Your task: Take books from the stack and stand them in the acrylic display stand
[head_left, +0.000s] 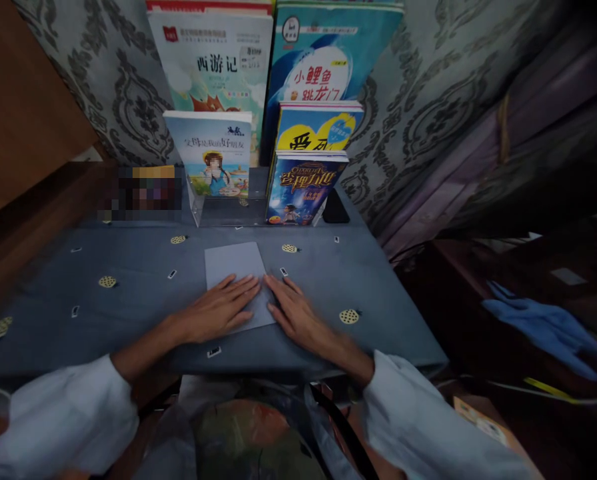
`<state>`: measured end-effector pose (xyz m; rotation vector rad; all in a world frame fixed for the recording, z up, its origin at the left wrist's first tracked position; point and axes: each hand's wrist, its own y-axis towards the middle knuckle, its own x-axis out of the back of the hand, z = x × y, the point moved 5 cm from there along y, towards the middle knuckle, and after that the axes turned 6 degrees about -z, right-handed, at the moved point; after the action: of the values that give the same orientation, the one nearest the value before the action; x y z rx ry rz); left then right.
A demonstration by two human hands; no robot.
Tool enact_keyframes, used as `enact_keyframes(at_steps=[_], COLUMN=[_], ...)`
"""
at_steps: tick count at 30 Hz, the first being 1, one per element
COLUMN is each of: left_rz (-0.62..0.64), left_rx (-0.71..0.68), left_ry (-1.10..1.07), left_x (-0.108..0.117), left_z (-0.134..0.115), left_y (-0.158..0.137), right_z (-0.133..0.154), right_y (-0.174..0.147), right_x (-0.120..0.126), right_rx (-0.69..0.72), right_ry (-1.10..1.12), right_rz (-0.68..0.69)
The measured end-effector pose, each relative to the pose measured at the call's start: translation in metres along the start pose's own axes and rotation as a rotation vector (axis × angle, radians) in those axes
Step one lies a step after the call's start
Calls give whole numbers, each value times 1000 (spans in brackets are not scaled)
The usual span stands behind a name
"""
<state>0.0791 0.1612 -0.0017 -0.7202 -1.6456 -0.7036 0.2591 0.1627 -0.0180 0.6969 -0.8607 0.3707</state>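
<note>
You have both palms down on the pale grey rectangular sheet of paper (234, 277), which lies flat near the middle of the blue-grey patterned tablecloth (128, 293), just in front of the book display. Your left hand (218, 310) lies open with its fingers spread over the sheet's lower left part; your right hand (298, 317) lies open too, fingertips touching the sheet's lower right edge; neither grips anything. This looks like pressing or smoothing the sheet, perhaps setting up a fold, so the next move calls for holding one edge still while the other lifts cleanly. Count one sheet, two hands, five upright picture books (213, 160) on the clear stand, and one dark flat object (335, 208) beside them.
</note>
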Motion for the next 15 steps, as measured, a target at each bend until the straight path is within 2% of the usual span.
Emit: enact_keyframes(at_steps=[4, 8, 11, 15], left_rz=[9, -15, 2, -20], left_rx=[80, 124, 138, 141], left_ry=[-24, -7, 19, 48], left_x=[-8, -9, -10, -9], left_z=[36, 65, 75, 70], left_y=[38, 78, 95, 98], right_z=[19, 27, 24, 21], right_y=[-21, -27, -26, -24], right_x=[7, 8, 6, 3], right_rx=[-3, 13, -3, -1], right_ry=[25, 37, 29, 8], right_rz=[-30, -6, -14, -32])
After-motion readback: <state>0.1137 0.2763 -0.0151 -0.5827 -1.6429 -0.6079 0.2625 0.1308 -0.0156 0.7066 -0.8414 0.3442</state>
